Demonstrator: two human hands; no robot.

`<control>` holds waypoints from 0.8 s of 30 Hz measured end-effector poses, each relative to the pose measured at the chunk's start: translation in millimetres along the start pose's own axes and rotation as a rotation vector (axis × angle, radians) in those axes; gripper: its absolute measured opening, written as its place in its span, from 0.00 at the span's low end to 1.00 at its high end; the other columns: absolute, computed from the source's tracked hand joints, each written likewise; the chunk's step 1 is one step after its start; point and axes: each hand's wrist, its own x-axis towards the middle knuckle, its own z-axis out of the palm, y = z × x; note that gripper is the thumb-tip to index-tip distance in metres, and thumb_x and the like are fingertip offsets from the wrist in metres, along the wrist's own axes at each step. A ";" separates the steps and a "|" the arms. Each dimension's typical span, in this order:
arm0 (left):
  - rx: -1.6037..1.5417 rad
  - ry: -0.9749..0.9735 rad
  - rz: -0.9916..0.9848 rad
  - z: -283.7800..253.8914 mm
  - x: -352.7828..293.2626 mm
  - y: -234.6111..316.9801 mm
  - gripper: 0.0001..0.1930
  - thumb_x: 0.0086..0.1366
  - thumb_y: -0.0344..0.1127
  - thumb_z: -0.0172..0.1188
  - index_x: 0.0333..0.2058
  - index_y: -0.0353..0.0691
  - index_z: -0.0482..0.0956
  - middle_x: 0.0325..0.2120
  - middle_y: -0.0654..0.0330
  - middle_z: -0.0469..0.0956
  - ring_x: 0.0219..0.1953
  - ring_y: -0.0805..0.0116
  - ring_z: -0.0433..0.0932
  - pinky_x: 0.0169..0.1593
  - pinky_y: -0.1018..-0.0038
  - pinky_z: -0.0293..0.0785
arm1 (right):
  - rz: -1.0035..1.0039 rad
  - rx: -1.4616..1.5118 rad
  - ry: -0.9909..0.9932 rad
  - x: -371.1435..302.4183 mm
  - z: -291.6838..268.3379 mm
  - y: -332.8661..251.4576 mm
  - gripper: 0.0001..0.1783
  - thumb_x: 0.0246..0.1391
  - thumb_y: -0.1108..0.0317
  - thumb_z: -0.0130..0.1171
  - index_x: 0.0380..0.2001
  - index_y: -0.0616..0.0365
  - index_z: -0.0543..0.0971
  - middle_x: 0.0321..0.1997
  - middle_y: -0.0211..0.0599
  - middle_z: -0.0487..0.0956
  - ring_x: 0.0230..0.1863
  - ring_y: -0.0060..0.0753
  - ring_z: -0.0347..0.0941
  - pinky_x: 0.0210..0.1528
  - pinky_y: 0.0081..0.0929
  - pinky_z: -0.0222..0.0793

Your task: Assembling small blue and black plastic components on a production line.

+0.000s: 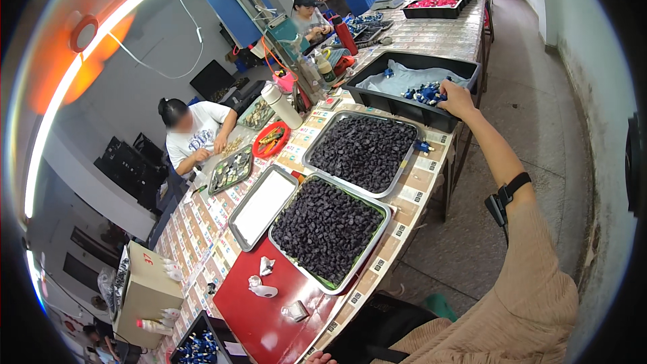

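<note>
My right arm stretches far forward, with a black band round the forearm. My right hand (457,100) is at the near right side of a black plastic crate (403,106), its fingers curled round small blue-and-white figures (426,93) piled there. Pale cloth (404,78) lines the crate. One more blue figure (423,146) lies on the table just outside, beside a metal tray of black lumps (364,150). My left hand (320,358) barely shows at the lower edge; its fingers are mostly cut off.
A second tray of black lumps (327,229) and a white-lined tray (263,207) lie nearer. White pieces (261,287) sit on a red board (269,323). Below is a dark bin of blue figures (199,348). Two people work across the table; a white flask (282,105) stands between.
</note>
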 end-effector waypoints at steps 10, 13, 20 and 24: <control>-0.008 0.134 0.020 10.0 -1.5 9.5 0.09 0.65 0.32 0.55 0.43 0.37 0.75 0.37 0.57 0.79 0.39 0.65 0.78 0.46 0.69 0.75 | 0.224 -0.128 -0.133 40.7 40.6 -2.0 0.25 0.36 0.65 0.72 0.40 0.53 0.74 0.43 0.43 0.78 0.48 0.47 0.74 0.47 0.39 0.70; -0.029 0.143 0.052 9.7 -3.4 9.6 0.10 0.65 0.32 0.56 0.44 0.37 0.75 0.34 0.60 0.77 0.36 0.68 0.76 0.44 0.71 0.74 | 0.223 -0.162 -0.120 37.5 30.2 -7.8 0.27 0.38 0.66 0.69 0.45 0.51 0.74 0.46 0.42 0.78 0.51 0.49 0.72 0.49 0.39 0.70; -0.036 0.067 0.065 -9.1 -11.6 4.5 0.16 0.63 0.32 0.58 0.48 0.37 0.72 0.40 0.59 0.74 0.40 0.69 0.74 0.46 0.73 0.72 | -0.262 0.315 0.133 -40.9 5.7 -63.8 0.12 0.43 0.75 0.59 0.35 0.60 0.78 0.38 0.42 0.78 0.43 0.46 0.73 0.46 0.37 0.68; 0.037 0.022 0.135 -6.1 -13.2 27.9 0.10 0.66 0.30 0.52 0.45 0.36 0.72 0.37 0.55 0.79 0.38 0.64 0.79 0.45 0.68 0.78 | -0.300 0.657 -0.185 -125.6 -10.9 -120.6 0.07 0.47 0.75 0.60 0.32 0.62 0.79 0.28 0.37 0.78 0.29 0.29 0.74 0.32 0.24 0.68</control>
